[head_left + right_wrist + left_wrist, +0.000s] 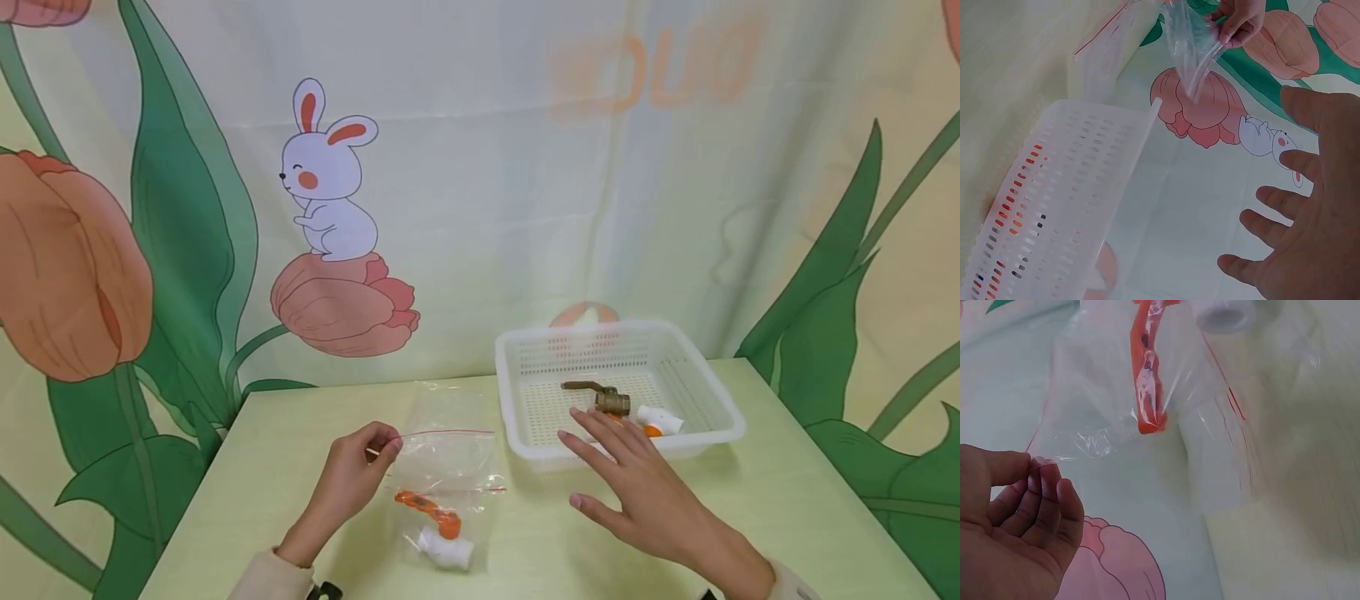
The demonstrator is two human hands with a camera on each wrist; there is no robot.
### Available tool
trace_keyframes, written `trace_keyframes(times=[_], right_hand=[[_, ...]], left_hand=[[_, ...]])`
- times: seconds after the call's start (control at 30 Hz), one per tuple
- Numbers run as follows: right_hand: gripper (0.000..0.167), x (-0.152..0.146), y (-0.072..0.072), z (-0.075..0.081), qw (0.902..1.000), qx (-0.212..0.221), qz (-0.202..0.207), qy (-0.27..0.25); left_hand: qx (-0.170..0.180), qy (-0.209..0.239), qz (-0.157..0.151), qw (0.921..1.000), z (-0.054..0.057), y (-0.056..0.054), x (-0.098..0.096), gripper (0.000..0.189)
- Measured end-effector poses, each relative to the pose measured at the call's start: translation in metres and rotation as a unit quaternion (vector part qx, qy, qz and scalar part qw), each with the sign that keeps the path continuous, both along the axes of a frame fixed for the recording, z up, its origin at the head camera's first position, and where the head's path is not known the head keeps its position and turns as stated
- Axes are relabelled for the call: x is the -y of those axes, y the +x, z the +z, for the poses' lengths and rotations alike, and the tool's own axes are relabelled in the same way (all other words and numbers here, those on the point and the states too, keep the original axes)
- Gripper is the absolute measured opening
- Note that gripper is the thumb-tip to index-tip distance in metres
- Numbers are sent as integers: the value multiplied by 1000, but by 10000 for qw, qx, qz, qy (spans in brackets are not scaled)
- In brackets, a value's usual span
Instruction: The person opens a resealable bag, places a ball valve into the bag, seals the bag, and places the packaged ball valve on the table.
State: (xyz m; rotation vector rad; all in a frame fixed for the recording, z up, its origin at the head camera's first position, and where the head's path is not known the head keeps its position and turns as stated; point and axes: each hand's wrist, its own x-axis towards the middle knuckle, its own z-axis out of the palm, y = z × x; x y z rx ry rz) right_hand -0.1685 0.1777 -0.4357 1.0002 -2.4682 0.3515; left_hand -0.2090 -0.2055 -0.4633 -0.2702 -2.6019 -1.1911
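Observation:
My left hand [351, 468] pinches the top corner of a clear zip bag [453, 462] with a red seal line. Inside that bag sits a white plastic ball valve [447, 550] with an orange lever handle [1147, 375]. My right hand [641, 496] holds nothing; its fingers are spread, palm down, at the near side of a white plastic basket [536, 452]. In the basket lie a brass ball valve [613, 404] with a brown lever and a white valve [662, 418] with an orange part. My right fingers partly hide these in the head view.
Behind the held bag lies another clear zip bag [446, 406] on the pale green table [247, 492]. A printed curtain [465, 208] with a rabbit and tulips hangs along the table's far edge. The basket stands at the back right.

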Motion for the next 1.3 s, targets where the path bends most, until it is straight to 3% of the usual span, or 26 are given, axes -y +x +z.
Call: trace_keyframes(times=[0.2, 0.67, 0.83, 1.1, 1.3], right_hand=[[68, 1, -1, -3, 10000, -43, 64, 13], [67, -2, -2, -10, 9999, 58, 70, -77], [64, -3, -1, -10, 9997, 262, -3, 14], [66, -3, -1, -9, 9998, 184, -38, 7], [65, -3, 0, -8, 9989, 461, -84, 86]], left_hand=[[262, -123, 153, 9995, -11, -14, 4, 5], [484, -350, 149, 9981, -40, -40, 17, 4], [493, -434, 76, 9978, -45, -46, 19, 4], [675, -637, 1, 9957, -51, -49, 24, 6], [677, -564, -151, 9960, -56, -51, 27, 4]])
